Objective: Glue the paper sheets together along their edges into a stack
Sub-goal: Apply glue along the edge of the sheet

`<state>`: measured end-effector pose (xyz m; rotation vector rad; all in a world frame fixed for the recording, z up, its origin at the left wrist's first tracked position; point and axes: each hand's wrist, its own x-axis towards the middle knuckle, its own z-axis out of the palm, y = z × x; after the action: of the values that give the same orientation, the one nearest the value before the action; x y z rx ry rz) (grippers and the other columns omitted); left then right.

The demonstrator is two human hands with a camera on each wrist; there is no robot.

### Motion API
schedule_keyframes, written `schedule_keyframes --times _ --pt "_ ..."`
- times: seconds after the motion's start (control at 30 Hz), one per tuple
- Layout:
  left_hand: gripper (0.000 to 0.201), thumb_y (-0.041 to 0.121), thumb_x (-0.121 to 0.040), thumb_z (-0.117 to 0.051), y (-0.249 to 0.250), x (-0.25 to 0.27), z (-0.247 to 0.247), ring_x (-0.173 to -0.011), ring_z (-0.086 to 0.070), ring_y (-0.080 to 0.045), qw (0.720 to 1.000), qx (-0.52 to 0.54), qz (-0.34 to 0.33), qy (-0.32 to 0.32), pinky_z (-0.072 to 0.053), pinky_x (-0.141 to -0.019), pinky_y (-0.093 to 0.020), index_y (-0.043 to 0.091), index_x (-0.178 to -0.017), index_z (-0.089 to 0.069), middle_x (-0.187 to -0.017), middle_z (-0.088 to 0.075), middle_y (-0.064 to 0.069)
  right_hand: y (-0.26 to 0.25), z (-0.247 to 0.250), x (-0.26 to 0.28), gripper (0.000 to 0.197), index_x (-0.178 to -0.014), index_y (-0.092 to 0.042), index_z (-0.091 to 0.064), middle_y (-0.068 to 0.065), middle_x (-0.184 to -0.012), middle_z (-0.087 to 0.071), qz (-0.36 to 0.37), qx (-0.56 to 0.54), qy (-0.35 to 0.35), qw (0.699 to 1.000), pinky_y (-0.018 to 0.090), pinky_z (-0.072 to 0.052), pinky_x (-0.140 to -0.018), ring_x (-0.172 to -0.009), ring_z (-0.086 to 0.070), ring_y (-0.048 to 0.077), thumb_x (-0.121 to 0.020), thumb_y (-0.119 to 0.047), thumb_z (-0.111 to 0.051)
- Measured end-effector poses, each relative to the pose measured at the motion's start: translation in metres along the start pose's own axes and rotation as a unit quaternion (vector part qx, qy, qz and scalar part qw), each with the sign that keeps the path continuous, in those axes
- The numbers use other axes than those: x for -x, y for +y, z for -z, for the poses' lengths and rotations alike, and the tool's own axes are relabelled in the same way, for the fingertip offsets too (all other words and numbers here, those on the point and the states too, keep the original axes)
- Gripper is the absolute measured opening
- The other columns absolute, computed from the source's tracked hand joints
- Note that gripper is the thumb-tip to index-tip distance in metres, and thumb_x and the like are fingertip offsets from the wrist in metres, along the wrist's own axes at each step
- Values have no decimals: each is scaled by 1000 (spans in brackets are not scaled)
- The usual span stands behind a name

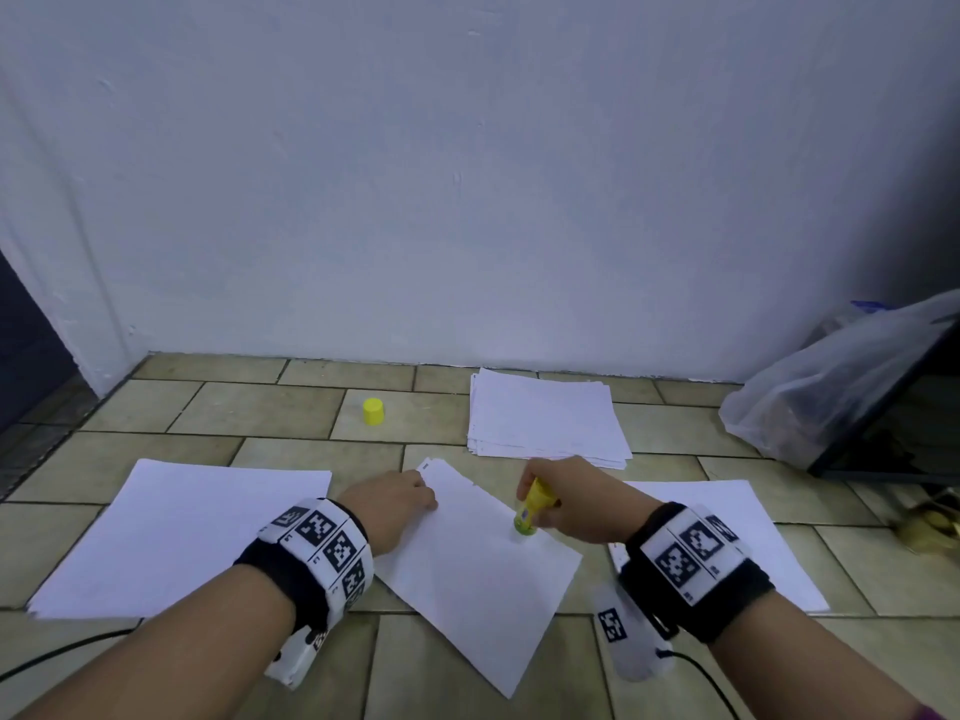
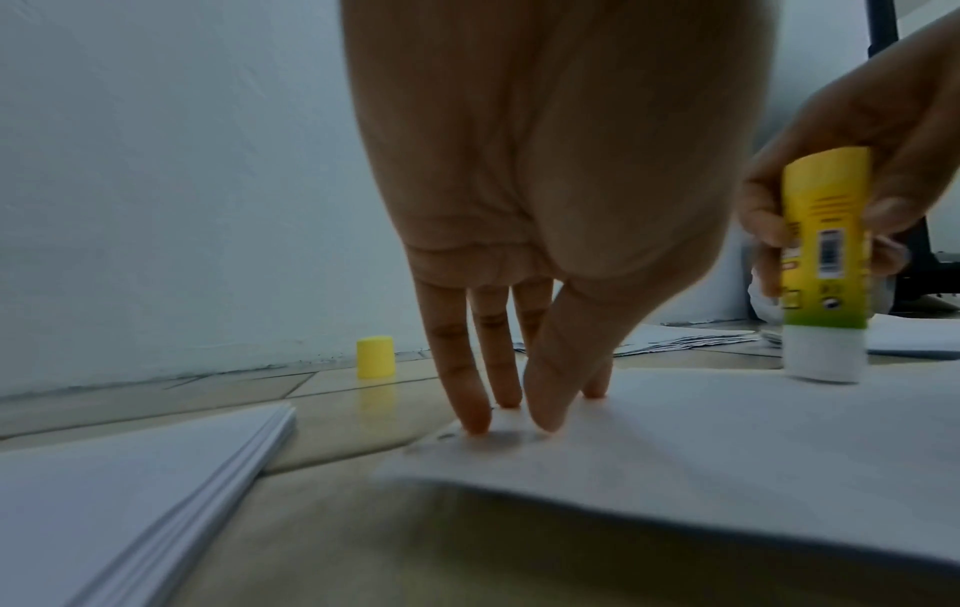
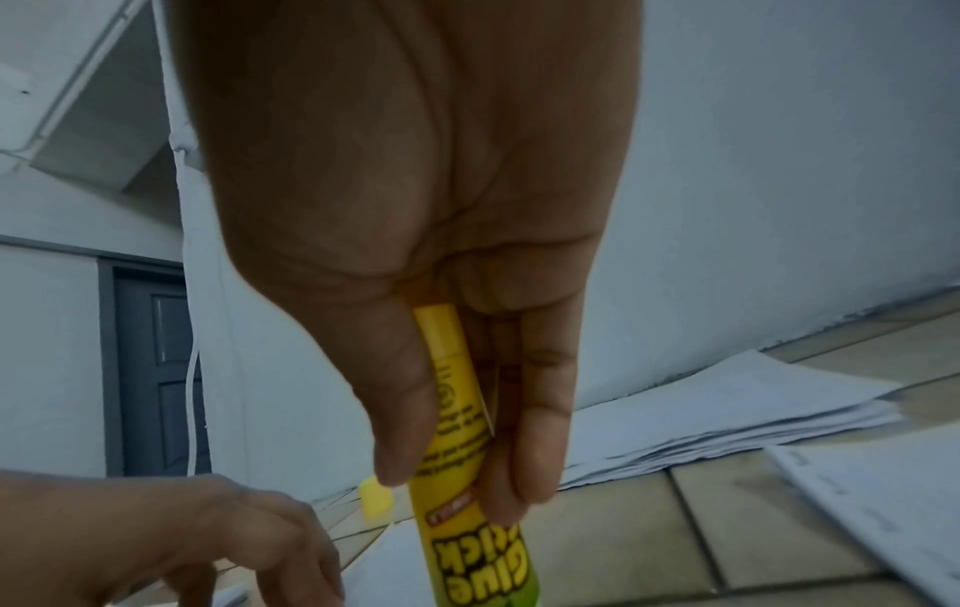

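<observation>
The right hand (image 1: 558, 498) wraps thumb and fingers (image 3: 524, 460) round the barrel of a yellow and green glue stick (image 1: 531, 509), holding it nearly upright with the uncapped white tip down on a single paper sheet (image 1: 483, 574); the tip touches the sheet close to its right-hand edge, just below those fingers. The left hand (image 1: 395, 504) stands with its fingers (image 2: 470, 394) straight and close together, the tips pressing the same sheet flat near its far left corner; the thumb lies alongside them, also on the paper; nothing is held in this hand. The sheet lies skewed on the tiled floor (image 1: 218, 407), one corner pointing back toward the person, and spans the gap between the two hands. Just outside the left fingers lies a stack of paper (image 1: 171, 532) with squared edges; just outside the right hand, partly under the wrist, lies another sheet or thin pile (image 1: 748, 532), how thick I cannot tell. Beyond the right fingers, toward the wall (image 1: 467, 174), sits a looser pile of sheets (image 1: 545, 418) with fanned edges; beyond the left fingers stands the yellow cap (image 1: 373, 412), upright and well apart from the glue stick. Far to the right a clear plastic bag (image 1: 831, 376) leans against a dark frame (image 1: 883, 407); both wrists carry bands with black and white markers (image 1: 332, 548).
</observation>
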<state>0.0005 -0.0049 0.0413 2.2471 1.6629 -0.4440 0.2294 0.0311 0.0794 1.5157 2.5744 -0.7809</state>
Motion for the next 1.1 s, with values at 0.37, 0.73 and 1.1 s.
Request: schedule_keyframes --times 0.37,0.73,1.1 --pt "64 3 -89 -54 -8 5 -7 -124 -42 -18 998 49 26 12 -40 -88 -22 30 -143 -33 -148 -20 4 24 19 33 18 -86 -24 -58 -4 -88 -62 -45 -45 -9 998 22 -50 -64 -72 -60 11 -79 -12 -70" --pt "77 54 -84 -63 -16 10 -13 -134 -29 -16 996 62 54 33 -38 -105 -34 25 -146 -28 -147 -27 3 -8 4 -25 24 -97 -3 -63 10 -85 -70 -53 -740 -5 670 25 -55 -63 -64 -65 15 -98 -17 -43" --pt "98 55 -74 -74 -26 12 -21 -132 -35 -15 993 94 59 48 -39 -105 -35 16 -147 -23 -149 -26 6 -49 -24 -142 36 -104 -11 -50 7 -99 -59 -93 -265 210 936 31 -47 -76 -93 -57 23 -75 -9 -72"
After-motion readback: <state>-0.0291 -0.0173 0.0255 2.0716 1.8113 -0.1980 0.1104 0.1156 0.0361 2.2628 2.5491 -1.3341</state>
